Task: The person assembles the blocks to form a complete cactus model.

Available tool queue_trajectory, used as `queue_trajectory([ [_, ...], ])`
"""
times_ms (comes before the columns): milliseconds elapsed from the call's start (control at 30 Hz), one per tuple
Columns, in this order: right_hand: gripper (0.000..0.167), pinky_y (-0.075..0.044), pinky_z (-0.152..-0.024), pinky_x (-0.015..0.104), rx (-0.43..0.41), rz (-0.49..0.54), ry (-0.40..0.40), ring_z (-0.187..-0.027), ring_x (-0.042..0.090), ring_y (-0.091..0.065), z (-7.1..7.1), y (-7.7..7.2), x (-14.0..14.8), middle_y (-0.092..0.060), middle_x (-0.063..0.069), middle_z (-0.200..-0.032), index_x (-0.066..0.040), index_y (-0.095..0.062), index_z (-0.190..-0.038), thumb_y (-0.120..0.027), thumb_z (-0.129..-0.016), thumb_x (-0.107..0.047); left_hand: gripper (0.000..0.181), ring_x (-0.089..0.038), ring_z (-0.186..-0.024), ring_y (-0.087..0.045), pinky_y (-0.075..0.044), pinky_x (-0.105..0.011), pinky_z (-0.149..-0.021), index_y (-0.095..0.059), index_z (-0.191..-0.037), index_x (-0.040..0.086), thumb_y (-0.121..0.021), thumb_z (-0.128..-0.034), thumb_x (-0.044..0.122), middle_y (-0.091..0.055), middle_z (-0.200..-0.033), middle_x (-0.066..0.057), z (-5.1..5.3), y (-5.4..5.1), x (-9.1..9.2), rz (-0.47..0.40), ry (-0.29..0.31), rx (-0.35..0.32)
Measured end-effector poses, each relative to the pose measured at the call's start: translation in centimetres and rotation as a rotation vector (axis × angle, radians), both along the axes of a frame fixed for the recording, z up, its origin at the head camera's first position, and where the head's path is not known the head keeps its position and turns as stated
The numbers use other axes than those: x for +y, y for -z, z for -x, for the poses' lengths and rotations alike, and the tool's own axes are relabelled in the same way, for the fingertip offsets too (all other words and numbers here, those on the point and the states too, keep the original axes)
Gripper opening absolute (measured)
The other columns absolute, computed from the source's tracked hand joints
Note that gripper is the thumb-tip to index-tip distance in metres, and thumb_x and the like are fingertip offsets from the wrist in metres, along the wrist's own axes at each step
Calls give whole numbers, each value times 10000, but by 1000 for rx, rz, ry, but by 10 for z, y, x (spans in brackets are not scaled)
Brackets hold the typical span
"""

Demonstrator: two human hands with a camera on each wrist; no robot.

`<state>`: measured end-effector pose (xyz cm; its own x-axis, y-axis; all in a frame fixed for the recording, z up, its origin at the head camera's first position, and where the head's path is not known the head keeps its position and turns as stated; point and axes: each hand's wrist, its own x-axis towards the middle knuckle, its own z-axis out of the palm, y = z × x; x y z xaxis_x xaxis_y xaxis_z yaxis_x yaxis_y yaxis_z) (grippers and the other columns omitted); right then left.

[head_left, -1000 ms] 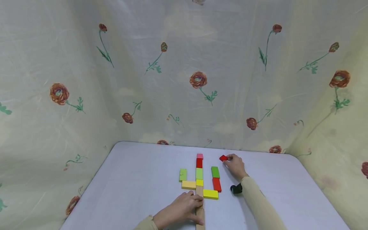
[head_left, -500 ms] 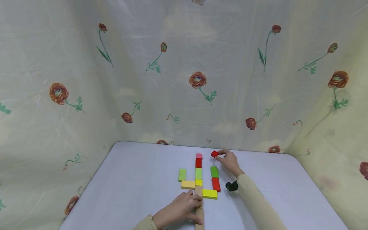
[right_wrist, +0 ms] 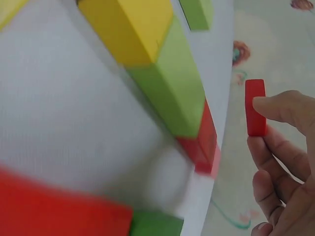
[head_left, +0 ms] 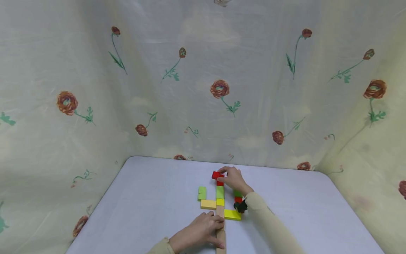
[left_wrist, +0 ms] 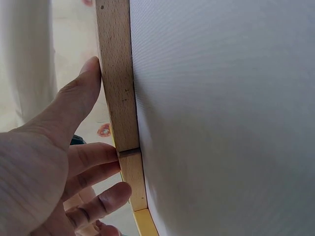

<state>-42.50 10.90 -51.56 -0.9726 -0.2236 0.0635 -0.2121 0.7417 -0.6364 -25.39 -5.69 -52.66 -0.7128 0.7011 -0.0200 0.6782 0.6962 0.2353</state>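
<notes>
My right hand (head_left: 233,178) pinches a small red block (head_left: 215,175) between thumb and fingers, over the far end of a row of blocks. In the right wrist view that block (right_wrist: 255,108) is raised, apart from the row's red block (right_wrist: 199,147) and pink block (right_wrist: 211,164). Nearer in the row come a light green block (head_left: 220,192), a small yellow block (head_left: 220,201) and plain wooden blocks (head_left: 220,211). My left hand (head_left: 201,229) rests at the wooden blocks. In the left wrist view its thumb and loosely bent fingers touch one side of them.
Left of the row lie a pale yellow block (head_left: 208,204) and a light green block (head_left: 202,193). On the right is a yellow block (head_left: 232,215), with red and green blocks partly behind my wrist. Flowered cloth (head_left: 196,88) hangs beyond the white table (head_left: 152,197).
My right hand has carried the red block leftward, from right of the row to over its far end, hiding the pink block in the head view. The left hand stays put.
</notes>
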Motion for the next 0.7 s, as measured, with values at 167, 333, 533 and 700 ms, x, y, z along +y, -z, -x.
queue_trajectory([
  [167,236,-353,-823,373,22,-54,-81,-946,197,-480,-3,3,-15,-693,2,-1008,-201,-718,-1049,-754,-825,-264,655,-46,-925,-492,-417,-205,-738,-673,-1232,214,-660,-744,651,-611,-1274,131,-2,-2,-1,6,8,26],
  [333,219,-316,-810,365,34,-92,-136,-916,179,-471,-5,2,-26,-694,12,-978,-179,-718,-1033,-751,-827,-248,649,-54,-940,-491,-421,-220,-754,-665,-1243,219,-654,-755,646,-602,-1289,130,-1,-1,-1,9,8,18],
  [533,201,-313,-814,363,26,-165,-165,-902,176,-477,-7,2,-32,-685,-28,-929,-167,-728,-1016,-747,-825,-229,645,-49,-927,-495,-417,-198,-736,-670,-1237,214,-646,-761,648,-608,-1285,122,-1,-1,-1,6,17,16],
  [700,195,-320,-823,377,29,-194,-183,-910,181,-490,-6,3,-35,-683,-46,-917,-168,-740,-1002,-761,-816,-224,638,-46,-929,-497,-419,-196,-739,-671,-1234,216,-648,-763,646,-608,-1287,120,-1,-1,-1,6,17,15],
])
